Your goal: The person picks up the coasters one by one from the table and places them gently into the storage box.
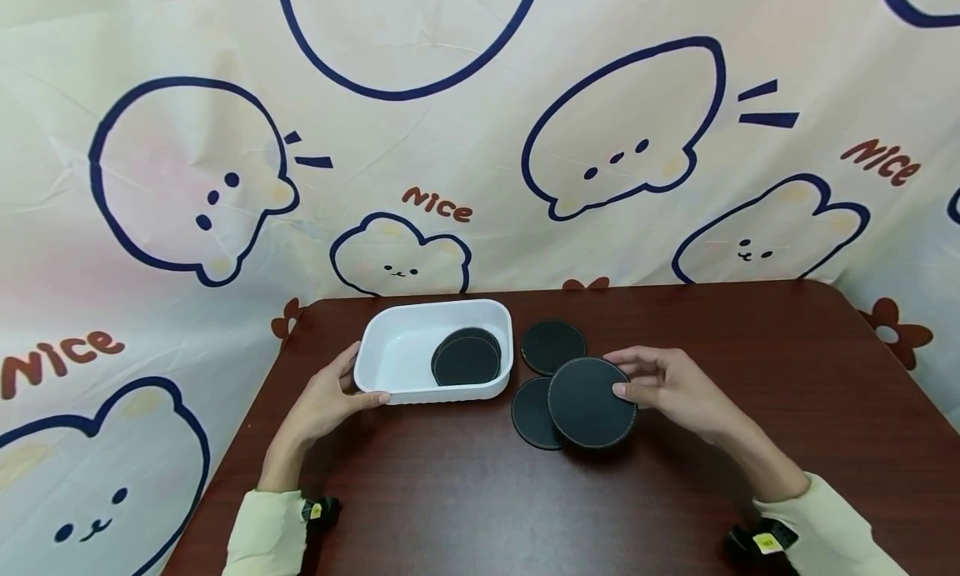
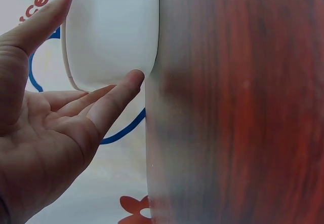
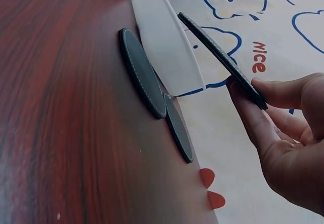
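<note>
My left hand (image 1: pixel 324 403) holds the left end of a white plastic tray (image 1: pixel 397 351), its thumb along the near side. The left wrist view shows its fingers against the tray's end wall (image 2: pixel 114 36). Inside the tray, toward its right end, lie black round coasters (image 1: pixel 467 361), apparently overlapping. My right hand (image 1: pixel 678 388) pinches another coaster (image 1: pixel 591 403) by its right edge, thumb on top and fingers beneath. That coaster is raised and tilted in the right wrist view. Under and beside it, a near coaster (image 1: pixel 532 413) and a far coaster (image 1: pixel 553 347) lie on the table.
The dark reddish-brown table (image 1: pixel 450 493) carries the tray and coasters near its far edge. Behind and to the sides hangs a pale cloth (image 1: pixel 487 142) printed with cartoon outlines. Each wrist bears a black strapped device (image 1: pixel 761 543).
</note>
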A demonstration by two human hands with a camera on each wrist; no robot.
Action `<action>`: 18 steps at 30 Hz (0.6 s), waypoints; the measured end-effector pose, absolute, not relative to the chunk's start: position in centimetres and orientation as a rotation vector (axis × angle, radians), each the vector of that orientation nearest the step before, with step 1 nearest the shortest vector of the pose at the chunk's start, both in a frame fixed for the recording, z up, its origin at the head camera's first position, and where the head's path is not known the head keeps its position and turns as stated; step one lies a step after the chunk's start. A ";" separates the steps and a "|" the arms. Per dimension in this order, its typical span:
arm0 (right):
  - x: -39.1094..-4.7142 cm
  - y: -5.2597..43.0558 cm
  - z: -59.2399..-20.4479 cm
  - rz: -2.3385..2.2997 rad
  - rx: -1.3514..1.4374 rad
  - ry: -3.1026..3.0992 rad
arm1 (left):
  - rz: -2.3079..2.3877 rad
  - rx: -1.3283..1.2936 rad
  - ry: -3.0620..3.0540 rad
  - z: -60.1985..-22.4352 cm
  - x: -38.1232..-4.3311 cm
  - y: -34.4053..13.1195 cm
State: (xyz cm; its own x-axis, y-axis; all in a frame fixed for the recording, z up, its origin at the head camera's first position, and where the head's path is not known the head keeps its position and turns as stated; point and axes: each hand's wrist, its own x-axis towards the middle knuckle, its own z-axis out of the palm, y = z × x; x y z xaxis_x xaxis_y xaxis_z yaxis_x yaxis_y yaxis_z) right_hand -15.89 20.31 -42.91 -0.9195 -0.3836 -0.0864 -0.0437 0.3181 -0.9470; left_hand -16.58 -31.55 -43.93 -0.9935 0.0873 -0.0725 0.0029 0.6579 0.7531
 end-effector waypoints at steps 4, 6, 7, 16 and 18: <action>-16.1 19.7 -42.6 -1.656 -0.345 2.284 | 1.265 0.082 2.761 -43.8 -16.5 -31.5; -16.3 19.3 -42.4 -1.668 -0.319 2.277 | 1.268 0.081 2.757 -43.8 -16.5 -31.6; -16.4 19.1 -42.3 -1.679 -0.306 2.269 | 1.270 0.081 2.756 -43.8 -16.5 -31.6; -18.1 16.4 -42.2 -1.851 -0.300 2.151 | 1.301 0.091 2.747 -44.0 -16.5 -31.9; -18.6 15.7 -42.2 -1.878 -0.289 2.135 | 1.305 0.092 2.744 -44.0 -16.4 -31.9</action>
State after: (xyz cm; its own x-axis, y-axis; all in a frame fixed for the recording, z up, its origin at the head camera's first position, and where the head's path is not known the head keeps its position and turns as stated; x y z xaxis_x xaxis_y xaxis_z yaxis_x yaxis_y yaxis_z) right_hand -18.56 15.69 -42.25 -0.9401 -0.3315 -0.0788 0.0358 0.1338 -0.9904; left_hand -16.45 -31.91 -44.01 -0.9930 0.0981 -0.0652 0.0113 0.6304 0.7762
